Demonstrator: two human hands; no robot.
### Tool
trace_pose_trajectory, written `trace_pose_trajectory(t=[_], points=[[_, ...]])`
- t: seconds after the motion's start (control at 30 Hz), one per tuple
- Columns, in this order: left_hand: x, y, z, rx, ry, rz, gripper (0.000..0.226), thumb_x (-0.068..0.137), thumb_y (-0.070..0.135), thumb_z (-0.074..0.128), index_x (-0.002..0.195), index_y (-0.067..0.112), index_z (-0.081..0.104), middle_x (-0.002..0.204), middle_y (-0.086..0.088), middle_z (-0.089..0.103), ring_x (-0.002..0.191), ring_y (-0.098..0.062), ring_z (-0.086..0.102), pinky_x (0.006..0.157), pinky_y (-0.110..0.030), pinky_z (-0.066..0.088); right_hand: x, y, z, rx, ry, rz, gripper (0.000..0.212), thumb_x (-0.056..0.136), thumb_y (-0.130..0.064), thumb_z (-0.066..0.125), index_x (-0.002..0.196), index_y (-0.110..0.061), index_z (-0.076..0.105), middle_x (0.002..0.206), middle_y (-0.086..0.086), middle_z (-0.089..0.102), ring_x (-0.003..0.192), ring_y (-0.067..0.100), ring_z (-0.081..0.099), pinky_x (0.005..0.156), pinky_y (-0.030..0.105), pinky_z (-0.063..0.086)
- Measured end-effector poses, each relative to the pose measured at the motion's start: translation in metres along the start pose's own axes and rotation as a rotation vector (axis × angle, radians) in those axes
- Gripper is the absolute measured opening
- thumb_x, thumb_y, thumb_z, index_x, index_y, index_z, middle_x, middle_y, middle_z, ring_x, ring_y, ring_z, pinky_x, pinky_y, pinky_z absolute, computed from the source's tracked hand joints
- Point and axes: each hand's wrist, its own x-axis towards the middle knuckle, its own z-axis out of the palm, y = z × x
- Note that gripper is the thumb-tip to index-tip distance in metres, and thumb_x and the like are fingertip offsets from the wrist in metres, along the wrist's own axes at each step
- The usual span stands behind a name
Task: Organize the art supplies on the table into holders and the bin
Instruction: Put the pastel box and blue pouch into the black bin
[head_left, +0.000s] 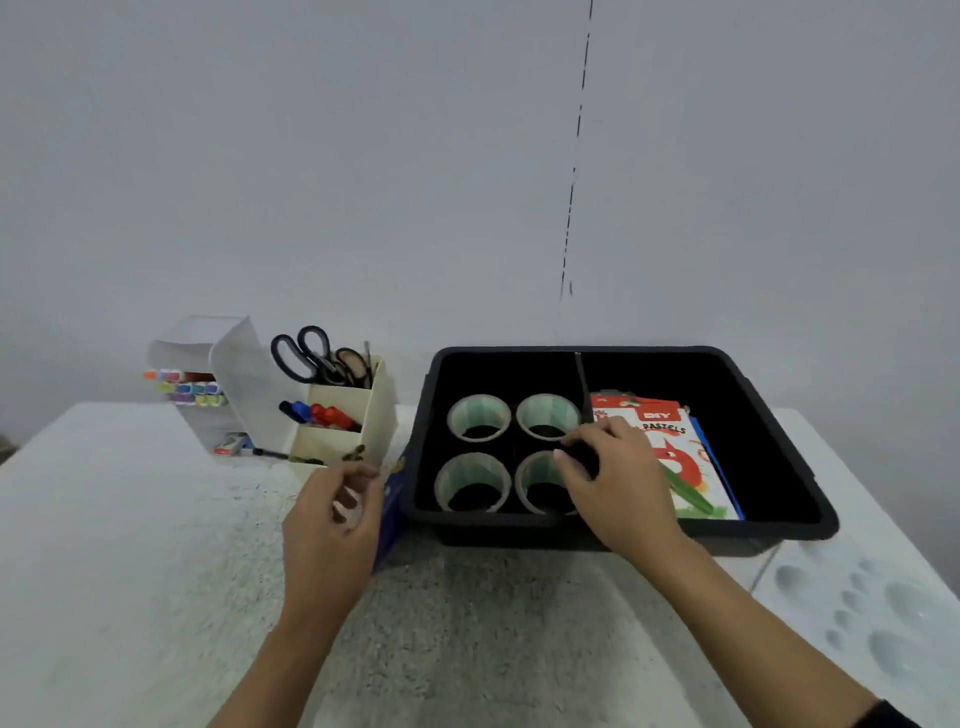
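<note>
A: From the head view, which step is in hand?

B: I judge it's the filling of the black plastic bin (483, 527), which sits on the right half of the white speckled desk (130, 519). Its left compartment holds four pale tape rolls with green linings (478, 411), standing in a square. Right of the thin black divider (582, 379) lies a red and white box of pastels (691, 467).

A: And the hands?

B: The right hand (618, 478) is over the bin beside the near right roll, thumb and forefinger pinching a small dark thing (577, 453). I can't make out what it is. The left hand (332, 519) hovers over the desk just left of the bin with loosely curled fingers. Whether it holds anything I can't tell.

A: What's left outside?

B: A dark blue box (390, 506) leans beside the bin's left wall, partly behind the left hand. A white plastic paint palette (862, 608) lies near right. At far left, the cream desk organiser (353, 415) already carries black-handled scissors (304, 356) and markers, and the tilted translucent white holder (244, 374) has coloured pens.

A: So the next move?

B: Probably settling the dark thing in a free spot without tipping the rolls, then a grip on the blue box, which the left hand is nearest
</note>
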Motion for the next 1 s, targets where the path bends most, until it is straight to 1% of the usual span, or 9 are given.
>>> trace_pose_trajectory(t=[0.1,0.2,0.33,0.43,0.53,0.63,0.77,0.83,1.0], points=[[-0.003,-0.035,-0.003,0.146,-0.366,-0.107,0.054,0.086,0.043,0.073,0.133,0.032,0.048,0.121,0.014,0.050,0.112,-0.008,0.052,0.091,-0.033,0.049,0.000,-0.013,0.019,-0.158,0.004,0.099,0.041,0.093,-0.046,0.061,0.129,-0.026,0.059,0.125,0.002,0.048,0.119,0.026,0.039,0.096,0.040,0.043],[0.001,-0.053,-0.002,0.212,-0.602,-0.040,0.088,0.084,0.061,0.066,0.155,0.033,0.023,0.139,0.016,0.033,0.130,-0.010,0.041,0.109,-0.030,0.038,0.005,-0.029,0.034,-0.331,-0.040,0.152,0.048,0.091,-0.051,0.058,0.134,-0.029,0.052,0.138,0.007,0.043,0.132,0.034,0.029,0.105,0.050,0.035],[0.014,-0.065,0.002,0.214,-0.646,0.072,0.068,0.096,0.041,0.059,0.155,0.028,0.029,0.143,0.012,0.042,0.125,-0.014,0.049,0.099,-0.023,0.040,0.014,-0.044,0.047,-0.390,-0.115,0.192,0.051,0.092,-0.056,0.056,0.135,-0.029,0.051,0.144,0.010,0.044,0.138,0.043,0.025,0.109,0.052,0.032],[0.018,-0.065,-0.007,0.168,-0.628,0.073,0.038,0.103,0.028,0.049,0.141,0.030,0.049,0.116,0.005,0.064,0.092,-0.012,0.060,0.074,-0.021,0.043,0.012,-0.043,0.051,-0.383,-0.089,0.235,0.053,0.091,-0.054,0.058,0.137,-0.027,0.052,0.142,0.012,0.048,0.141,0.042,0.022,0.110,0.051,0.030],[0.021,-0.058,-0.026,0.045,-0.566,0.001,0.023,0.106,0.028,0.044,0.122,0.036,0.058,0.079,0.003,0.065,0.062,-0.013,0.058,0.052,-0.020,0.040,0.008,-0.040,0.051,-0.364,-0.041,0.212,0.050,0.090,-0.049,0.061,0.134,-0.025,0.055,0.136,0.012,0.054,0.139,0.040,0.026,0.109,0.048,0.031],[0.022,-0.052,-0.052,-0.054,-0.514,-0.031,0.021,0.105,0.025,0.046,0.107,0.040,0.061,0.081,0.004,0.069,0.073,-0.019,0.065,0.059,-0.028,0.047,0.007,-0.039,0.053,-0.367,-0.041,0.199,0.047,0.090,-0.048,0.062,0.131,-0.027,0.057,0.132,0.008,0.057,0.138,0.039,0.027,0.108,0.048,0.031],[0.022,-0.037,-0.079,-0.106,-0.486,0.026,0.040,0.102,0.031,0.050,0.104,0.070,0.051,0.096,0.027,0.068,0.090,0.000,0.063,0.075,-0.023,0.051,0.012,-0.040,0.051,-0.380,-0.086,0.223,0.047,0.088,-0.052,0.061,0.130,-0.031,0.057,0.134,0.007,0.052,0.137,0.038,0.028,0.108,0.049,0.033],[0.023,-0.030,-0.087,-0.107,-0.442,0.046,0.038,0.096,0.039,0.046,0.105,0.076,0.050,0.099,0.036,0.064,0.093,0.003,0.062,0.077,-0.021,0.050,0.018,-0.045,0.047,-0.340,-0.111,0.260,0.047,0.088,-0.051,0.062,0.130,-0.032,0.055,0.140,0.008,0.044,0.137,0.039,0.023,0.107,0.052,0.035],[0.027,-0.009,-0.101,-0.119,-0.241,0.111,0.036,0.101,0.010,0.053,0.124,0.037,0.061,0.096,0.027,0.067,0.093,0.007,0.061,0.071,-0.005,0.043,0.022,-0.050,0.043,-0.307,-0.197,0.252,0.046,0.089,-0.054,0.062,0.130,-0.035,0.053,0.147,0.007,0.035,0.143,0.036,0.012,0.108,0.056,0.029]])
